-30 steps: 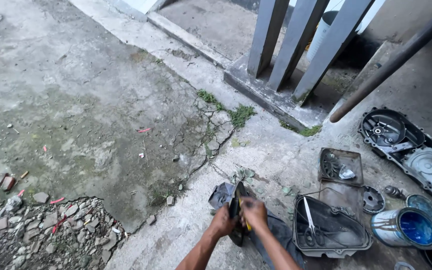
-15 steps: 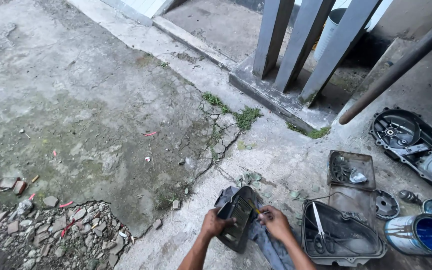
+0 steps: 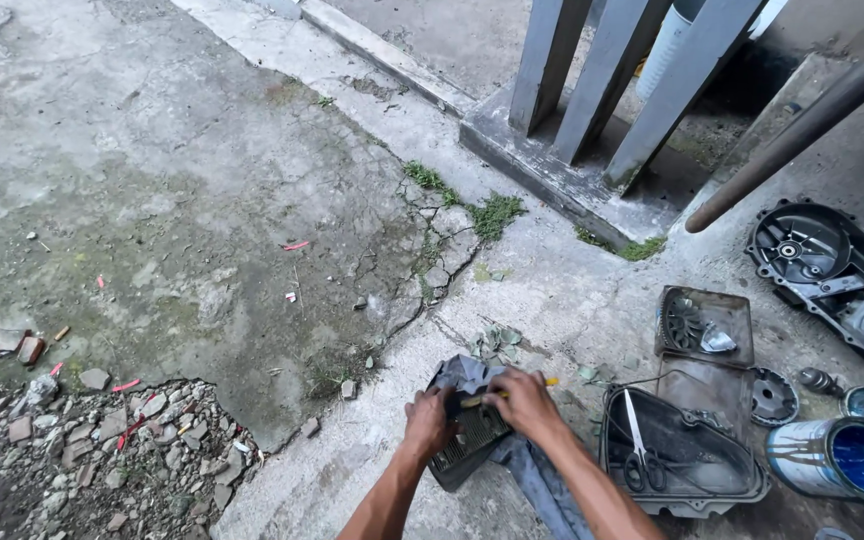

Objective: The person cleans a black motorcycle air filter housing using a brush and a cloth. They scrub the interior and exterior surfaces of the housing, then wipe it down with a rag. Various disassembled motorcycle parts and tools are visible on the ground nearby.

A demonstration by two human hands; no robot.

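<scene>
**Both hands back on the dark filter block**

Head view shows the left hand (image 3: 426,420) clasping the near-left edge of the dark ribbed part (image 3: 467,435), which rests on a grey cloth (image 3: 537,480) on the concrete ground (image 3: 252,200). Half a second ago the right hand (image 3: 524,400) was off to the right; now it lies closed over the part's top, holding a thin yellow-tipped tool (image 3: 507,392). Work on the part appears resumed. Right of it sit a black tray with scissors (image 3: 687,455) and a blue-lined can (image 3: 847,458).
</scene>
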